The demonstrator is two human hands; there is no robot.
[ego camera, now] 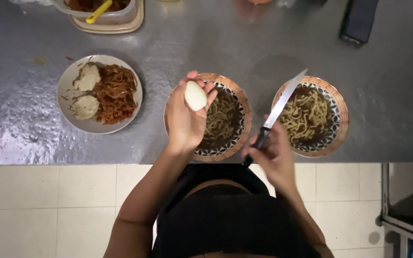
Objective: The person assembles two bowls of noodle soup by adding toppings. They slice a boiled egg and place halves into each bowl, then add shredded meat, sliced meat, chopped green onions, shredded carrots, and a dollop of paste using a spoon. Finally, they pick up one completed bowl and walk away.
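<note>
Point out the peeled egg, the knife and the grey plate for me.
peeled egg (pixel 195 95), head view, middle of its white surface, held in the left hand.
knife (pixel 285 96), head view, mid-blade, held in the right hand.
grey plate (pixel 66 88), head view, bare left rim.

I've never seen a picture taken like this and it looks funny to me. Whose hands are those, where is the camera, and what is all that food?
There is no machine here. The camera sits on a person's head and looks straight down, so you see their own two arms and the floor tiles below. The left hand holds up a peeled white egg. The right hand grips a knife by its dark handle, with the blade pointing up and away. On the shiny metal table sit two patterned bowls of noodles in dark broth, the left bowl under the egg and the right bowl beside the knife. Farther left is a plate with reddish noodles and two pale round pieces. At the top edge is a container with a yellow spoon, and a dark flat object.
</note>
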